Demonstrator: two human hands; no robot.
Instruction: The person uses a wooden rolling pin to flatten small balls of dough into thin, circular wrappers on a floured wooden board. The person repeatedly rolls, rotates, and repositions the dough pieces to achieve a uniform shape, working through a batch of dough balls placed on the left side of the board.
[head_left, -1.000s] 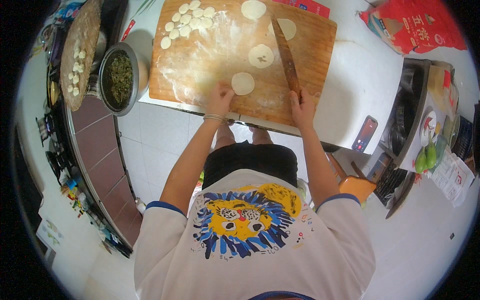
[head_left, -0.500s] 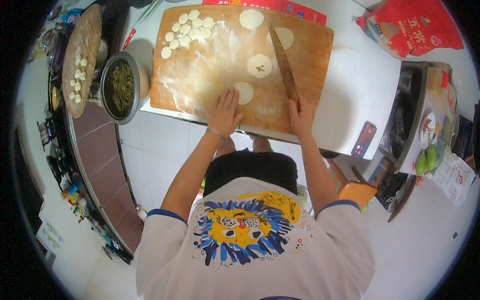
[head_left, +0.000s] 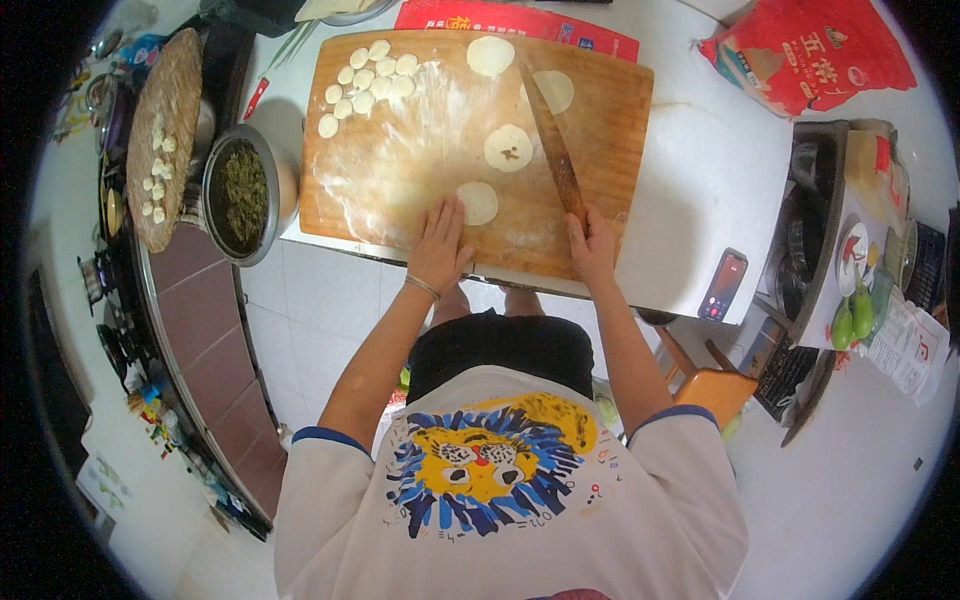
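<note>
On the wooden board [head_left: 400, 160], my left hand [head_left: 438, 245] lies flat with fingers stretched, its fingertips at the left edge of a flat dough round [head_left: 478, 204]. My right hand [head_left: 591, 245] is closed round the near end of a long brown tapered rolling pin [head_left: 556, 155], which slants away over the board. A dough round with small dark bits on it [head_left: 508, 149] lies left of the pin. Farther back are another dough round [head_left: 491, 57] and a paler one [head_left: 553, 91] partly behind the pin. Several small pressed dough pieces [head_left: 370, 82] sit at the far left among flour.
A metal bowl [head_left: 272, 185] of dark green chopped filling stands left of the board. Beyond it, a long woven tray [head_left: 165, 90] carries small dough lumps. A phone [head_left: 725, 285] lies at the table's right corner; a red bag [head_left: 810, 55] is at the back right.
The board and table sit slightly lower and more to the left in view. My left hand stays by the same dough round, and my right hand still grips the rolling pin.
</note>
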